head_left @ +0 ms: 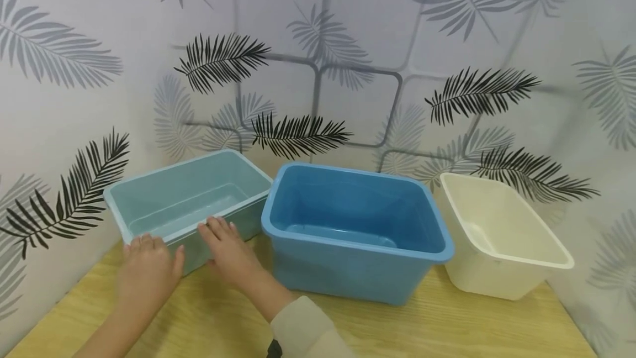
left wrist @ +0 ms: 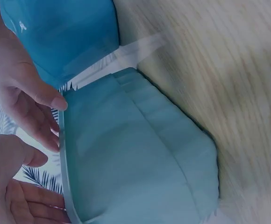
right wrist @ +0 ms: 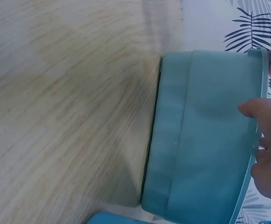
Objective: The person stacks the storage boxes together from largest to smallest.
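A pale teal rectangular plastic bin (head_left: 223, 225) stands upright at the left of the table, its inside bare. My left hand (head_left: 146, 269) rests its fingers on the bin's front rim near the left corner, the thumb held out from the rim in the left wrist view. Farther right along that rim, my right hand (head_left: 231, 250) has its fingers over the edge and its thumb at the outer wall. In the right wrist view the right hand (right wrist: 268, 144) grips the rim of the teal bin (right wrist: 219, 126).
A larger blue bin (head_left: 343, 275) stands close to the teal one's right side. Beyond it, a cream bin (head_left: 497, 278) sits at the right. All are on a wood-grain table (head_left: 447, 325), with leaf-patterned wall covering (head_left: 358, 104) behind and on both sides.
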The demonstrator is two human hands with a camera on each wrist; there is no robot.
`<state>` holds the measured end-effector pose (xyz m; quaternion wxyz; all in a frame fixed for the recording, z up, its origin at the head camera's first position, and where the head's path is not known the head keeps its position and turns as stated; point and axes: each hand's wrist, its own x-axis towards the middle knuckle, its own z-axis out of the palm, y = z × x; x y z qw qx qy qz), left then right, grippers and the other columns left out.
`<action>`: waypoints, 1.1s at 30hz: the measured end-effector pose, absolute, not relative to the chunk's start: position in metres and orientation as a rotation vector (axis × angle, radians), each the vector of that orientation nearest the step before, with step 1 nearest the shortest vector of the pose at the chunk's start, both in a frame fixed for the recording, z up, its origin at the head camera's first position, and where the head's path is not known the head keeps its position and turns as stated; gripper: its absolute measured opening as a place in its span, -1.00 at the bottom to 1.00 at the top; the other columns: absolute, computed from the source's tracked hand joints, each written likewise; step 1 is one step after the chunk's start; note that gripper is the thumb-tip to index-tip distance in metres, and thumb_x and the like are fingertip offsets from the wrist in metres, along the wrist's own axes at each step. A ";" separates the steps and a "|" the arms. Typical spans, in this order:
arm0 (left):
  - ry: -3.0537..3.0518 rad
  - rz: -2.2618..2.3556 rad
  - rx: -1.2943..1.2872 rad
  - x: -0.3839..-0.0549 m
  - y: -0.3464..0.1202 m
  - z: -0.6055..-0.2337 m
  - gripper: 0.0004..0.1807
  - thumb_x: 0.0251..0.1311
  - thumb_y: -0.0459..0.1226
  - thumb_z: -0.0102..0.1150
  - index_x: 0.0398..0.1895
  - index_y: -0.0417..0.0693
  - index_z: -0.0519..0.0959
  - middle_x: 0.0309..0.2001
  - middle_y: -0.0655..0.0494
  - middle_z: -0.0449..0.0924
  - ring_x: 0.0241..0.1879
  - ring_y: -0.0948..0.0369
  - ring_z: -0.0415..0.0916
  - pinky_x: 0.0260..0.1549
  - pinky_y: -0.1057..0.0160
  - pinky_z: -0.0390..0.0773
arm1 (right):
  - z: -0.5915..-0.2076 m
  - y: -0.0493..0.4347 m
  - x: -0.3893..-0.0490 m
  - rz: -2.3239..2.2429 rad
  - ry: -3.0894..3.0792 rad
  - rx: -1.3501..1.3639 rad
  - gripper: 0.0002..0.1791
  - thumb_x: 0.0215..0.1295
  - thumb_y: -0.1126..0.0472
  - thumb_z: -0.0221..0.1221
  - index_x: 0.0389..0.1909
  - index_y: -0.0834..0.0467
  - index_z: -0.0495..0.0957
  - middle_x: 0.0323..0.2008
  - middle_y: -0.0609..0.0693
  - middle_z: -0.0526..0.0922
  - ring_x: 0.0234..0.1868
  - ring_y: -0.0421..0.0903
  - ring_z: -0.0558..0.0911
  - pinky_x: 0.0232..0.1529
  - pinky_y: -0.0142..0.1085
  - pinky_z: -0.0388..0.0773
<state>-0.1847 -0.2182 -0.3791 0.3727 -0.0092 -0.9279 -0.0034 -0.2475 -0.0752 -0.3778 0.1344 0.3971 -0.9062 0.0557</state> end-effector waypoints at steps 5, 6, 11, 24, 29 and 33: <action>-2.532 -0.020 -0.014 -0.186 -0.208 -0.374 -0.39 0.05 -0.18 0.20 -0.15 -0.71 0.42 -0.10 -0.64 0.43 -0.10 -0.43 0.43 -0.11 -0.30 0.44 | -0.375 -0.070 -0.254 0.283 -2.638 1.131 -0.29 0.23 0.15 0.18 0.36 0.20 0.13 0.38 0.17 0.16 0.42 0.10 0.15 0.36 -0.12 0.20; -2.557 -0.026 -0.017 -0.188 -0.205 -0.374 -0.37 0.07 -0.17 0.19 -0.09 -0.70 0.40 -0.04 -0.63 0.40 -0.06 -0.44 0.41 -0.10 -0.32 0.43 | -0.374 -0.069 -0.256 0.308 -2.645 1.108 -0.29 0.23 0.16 0.18 0.35 0.21 0.13 0.39 0.20 0.15 0.41 0.12 0.14 0.36 -0.10 0.19; -2.611 -0.013 0.002 -0.195 -0.192 -0.375 -0.33 0.08 -0.13 0.20 0.02 -0.64 0.37 0.05 -0.58 0.36 0.03 -0.44 0.35 -0.09 -0.43 0.35 | -0.372 -0.065 -0.263 0.385 -2.701 1.003 -0.26 0.22 0.19 0.19 0.36 0.26 0.09 0.41 0.24 0.06 0.43 0.17 0.07 0.38 -0.03 0.14; -2.620 -0.058 0.010 -0.194 -0.198 -0.378 -0.41 0.11 -0.19 0.15 0.00 -0.62 0.40 0.05 -0.54 0.39 0.06 -0.42 0.34 -0.10 -0.49 0.28 | -0.377 -0.064 -0.268 0.318 -2.797 0.933 -0.24 0.26 0.10 0.15 0.40 0.21 0.04 0.44 0.14 0.03 0.46 0.08 0.01 0.42 -0.09 0.07; -2.615 -0.087 0.005 -0.193 -0.204 -0.379 -0.42 0.12 -0.19 0.14 0.01 -0.60 0.40 0.05 -0.54 0.39 0.06 -0.42 0.34 -0.08 -0.49 0.26 | -0.378 -0.066 -0.269 0.282 -2.757 0.930 -0.27 0.22 0.11 0.18 0.37 0.19 0.12 0.41 0.12 0.13 0.44 0.04 0.09 0.41 -0.15 0.10; -2.592 -0.094 -0.002 -0.193 -0.210 -0.380 -0.43 0.10 -0.20 0.16 0.00 -0.58 0.41 0.03 -0.53 0.41 0.04 -0.42 0.35 -0.07 -0.49 0.26 | -0.379 -0.066 -0.268 0.281 -2.688 0.969 -0.30 0.19 0.16 0.21 0.32 0.22 0.19 0.35 0.15 0.24 0.41 0.06 0.18 0.38 -0.13 0.16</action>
